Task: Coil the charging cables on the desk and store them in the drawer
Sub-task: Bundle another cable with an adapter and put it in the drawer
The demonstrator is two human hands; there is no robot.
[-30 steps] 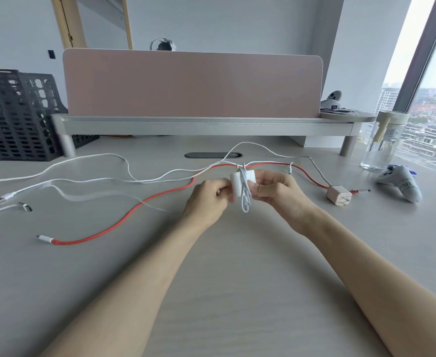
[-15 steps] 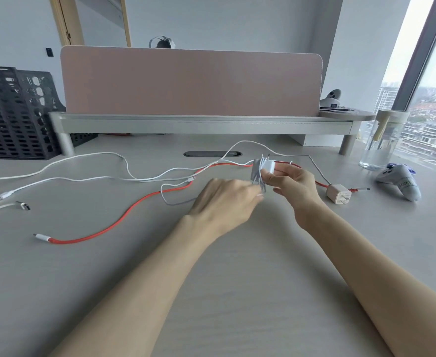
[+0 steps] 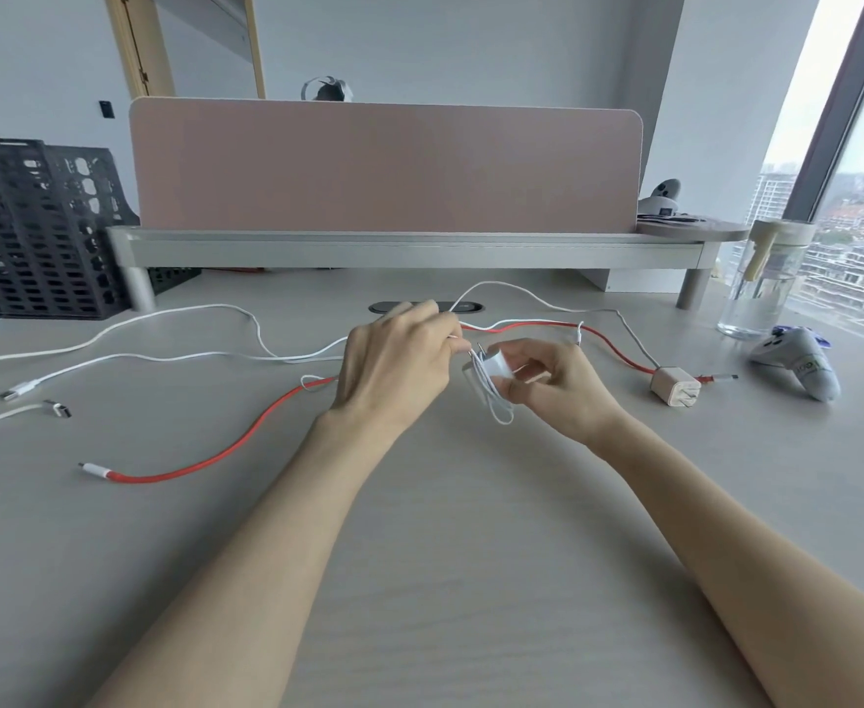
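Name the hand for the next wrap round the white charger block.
Left: the left hand pinches the free strand of thin white cable; the right hand is occupied gripping the white charger block.

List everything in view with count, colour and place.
white charger block: one, white, in the right hand
thin white cable: one, white, wound round the block
red charging cable: one, red, lying across the desk
loose white cables: count unclear, white, desk left
beige wall charger: one, beige, desk right
grey game controller: one, grey, far right
clear glass jar: one, clear with cream lid, by window
black perforated crate: one, black, back left
pink divider panel: one, pink, behind the shelf
silver desk shelf: one, silver, desk back
pale desk: one, pale grey, under everything
left hand: one, pinches the thin white cable
right hand: one, holds the charger block
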